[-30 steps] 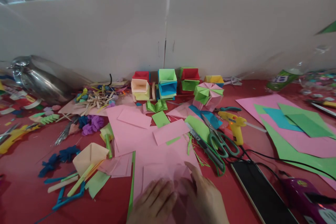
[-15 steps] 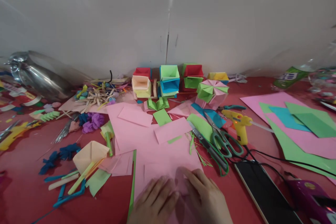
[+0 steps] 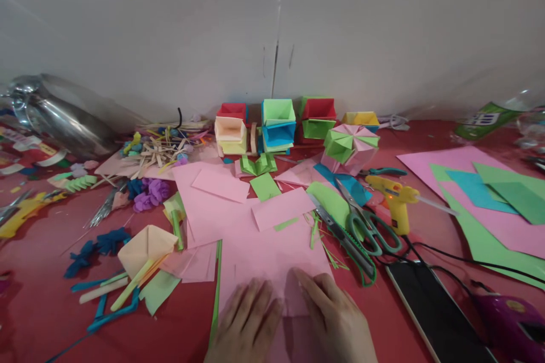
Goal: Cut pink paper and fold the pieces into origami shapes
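My left hand (image 3: 247, 320) lies flat with fingers spread on a piece of pink paper (image 3: 288, 295), which rests on a larger pink sheet (image 3: 247, 241). Beside it, my right hand (image 3: 334, 315) presses on the same piece, index finger stretched out and thumb side hidden. An edge or crease runs across the pink paper between the hands. Farther up the sheet lies a loose pink strip (image 3: 283, 208). Just right of the sheet are a box cutter (image 3: 347, 244) and green-handled scissors (image 3: 374, 229).
Folded paper boxes (image 3: 279, 135) stand along the white partition (image 3: 170, 39). A yellow glue gun (image 3: 398, 204), a phone (image 3: 438, 317) and coloured sheets (image 3: 464, 181) lie right. Left are a metal jug (image 3: 63, 119), purple crepe flowers (image 3: 151, 194) and paper rolls (image 3: 131, 286).
My left hand has shifted slightly left, widening the gap to my right hand and showing more of the pink paper's edge. The view has tilted down a little.
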`<state>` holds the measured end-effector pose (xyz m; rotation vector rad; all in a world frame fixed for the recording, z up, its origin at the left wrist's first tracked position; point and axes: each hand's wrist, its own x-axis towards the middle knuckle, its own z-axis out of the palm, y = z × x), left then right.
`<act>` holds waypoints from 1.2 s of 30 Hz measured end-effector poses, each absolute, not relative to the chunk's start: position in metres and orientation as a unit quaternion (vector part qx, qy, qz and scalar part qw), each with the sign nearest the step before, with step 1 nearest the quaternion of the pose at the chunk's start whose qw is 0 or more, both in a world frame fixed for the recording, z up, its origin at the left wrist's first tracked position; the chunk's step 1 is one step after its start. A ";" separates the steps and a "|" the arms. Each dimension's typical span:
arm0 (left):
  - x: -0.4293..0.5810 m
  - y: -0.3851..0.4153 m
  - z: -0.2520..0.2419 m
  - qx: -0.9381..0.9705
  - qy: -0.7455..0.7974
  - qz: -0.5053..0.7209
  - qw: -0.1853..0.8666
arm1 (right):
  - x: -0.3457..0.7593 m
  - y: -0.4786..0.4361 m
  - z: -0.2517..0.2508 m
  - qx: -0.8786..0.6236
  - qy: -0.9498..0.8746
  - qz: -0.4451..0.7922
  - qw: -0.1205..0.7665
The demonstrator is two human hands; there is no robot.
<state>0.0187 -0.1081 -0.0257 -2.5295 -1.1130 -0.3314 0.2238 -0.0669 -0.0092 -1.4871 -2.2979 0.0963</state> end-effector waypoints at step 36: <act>0.020 -0.107 -0.019 -0.889 -0.405 -0.133 0.166 | 0.225 -0.071 -0.011 -0.546 -0.810 0.043 0.210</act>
